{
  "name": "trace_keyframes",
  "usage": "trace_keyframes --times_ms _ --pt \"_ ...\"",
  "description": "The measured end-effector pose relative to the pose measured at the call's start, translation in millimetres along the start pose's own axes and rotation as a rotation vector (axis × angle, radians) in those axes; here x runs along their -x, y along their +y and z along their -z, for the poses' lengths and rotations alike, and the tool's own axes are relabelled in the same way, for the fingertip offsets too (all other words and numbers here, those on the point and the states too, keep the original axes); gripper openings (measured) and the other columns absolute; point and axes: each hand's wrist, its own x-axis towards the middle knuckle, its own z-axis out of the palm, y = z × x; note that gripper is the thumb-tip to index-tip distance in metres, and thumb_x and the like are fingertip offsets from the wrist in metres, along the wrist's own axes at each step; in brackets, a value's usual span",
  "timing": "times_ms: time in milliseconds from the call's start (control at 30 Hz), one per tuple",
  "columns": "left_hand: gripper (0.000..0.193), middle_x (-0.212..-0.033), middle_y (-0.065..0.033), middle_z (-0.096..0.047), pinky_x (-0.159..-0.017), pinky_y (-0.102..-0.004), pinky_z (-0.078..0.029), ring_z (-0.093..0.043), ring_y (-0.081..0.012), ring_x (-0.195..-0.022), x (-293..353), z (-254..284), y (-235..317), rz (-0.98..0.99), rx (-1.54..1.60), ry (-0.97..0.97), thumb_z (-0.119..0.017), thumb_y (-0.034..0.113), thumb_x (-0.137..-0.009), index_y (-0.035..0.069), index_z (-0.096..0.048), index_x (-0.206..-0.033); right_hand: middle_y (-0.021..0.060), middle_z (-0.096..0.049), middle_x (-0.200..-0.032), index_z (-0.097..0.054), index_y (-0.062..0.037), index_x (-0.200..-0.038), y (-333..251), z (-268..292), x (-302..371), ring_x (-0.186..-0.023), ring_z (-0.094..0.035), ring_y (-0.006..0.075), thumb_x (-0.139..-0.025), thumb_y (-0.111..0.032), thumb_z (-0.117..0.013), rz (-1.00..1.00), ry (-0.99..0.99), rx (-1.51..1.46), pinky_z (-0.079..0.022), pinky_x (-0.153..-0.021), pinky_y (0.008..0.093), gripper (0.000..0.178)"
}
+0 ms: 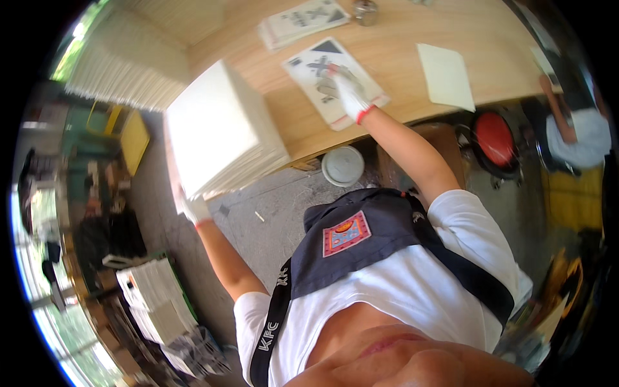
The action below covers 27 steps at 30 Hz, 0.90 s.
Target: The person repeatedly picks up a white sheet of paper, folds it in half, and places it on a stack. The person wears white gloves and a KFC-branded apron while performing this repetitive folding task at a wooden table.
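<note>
My right hand, in a white glove with a red cuff, lies on a flat white paper piece with black print; whether it is a sheet or a flat bag I cannot tell. Its fingers are stretched out over the print. To the left rises a tall stack of white paper at the table's near edge. At that stack's lower left corner is my left hand, gloved too. Its fingers are blurred and partly hidden, so their grip cannot be made out.
Beyond the printed piece lies a pile of similar ones, beside a small metal object. A blank white sheet lies rightward on the wooden table. Below stand a lidded bucket and a red stool. Another person sits far right.
</note>
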Motion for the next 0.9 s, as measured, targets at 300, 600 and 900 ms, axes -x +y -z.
trace_keyframes --times_ms 300,600,900 --pt "0.033 -0.106 -0.0034 -0.057 -0.068 -0.0369 -0.045 -0.055 -0.0207 -0.085 95 93 -224 0.604 -0.467 0.083 -0.045 0.026 -0.086 0.017 -0.049 -0.118 0.0075 -0.057 -0.078 -0.047 -0.0061 -0.096 -23 293 29 -0.065 -0.056 0.0168 -0.087 -0.016 -0.046 0.154 0.827 -0.275 -0.049 -0.052 0.0279 0.013" --pt "0.039 -0.093 -0.0030 -0.060 -0.067 -0.0241 -0.043 -0.054 -0.0105 -0.078 116 -24 -217 0.322 -0.745 -0.451 -0.055 0.026 -0.084 0.003 -0.054 -0.116 0.0040 -0.060 -0.086 -0.051 -0.0096 -0.087 -47 313 11 -0.066 -0.059 0.0169 -0.089 -0.030 -0.050 -0.072 0.777 -0.692 -0.052 -0.049 0.0267 0.020" --pt "0.021 -0.087 -0.0129 -0.063 -0.068 -0.0362 -0.047 -0.061 -0.0274 -0.080 140 -203 -182 -0.436 -1.279 -0.760 -0.055 0.026 -0.083 0.009 -0.060 -0.096 0.0047 -0.058 -0.077 -0.053 -0.0122 -0.087 -76 351 -14 -0.055 -0.056 0.0143 -0.089 -0.028 -0.050 0.123 0.663 -0.420 -0.045 -0.039 0.0205 0.017"
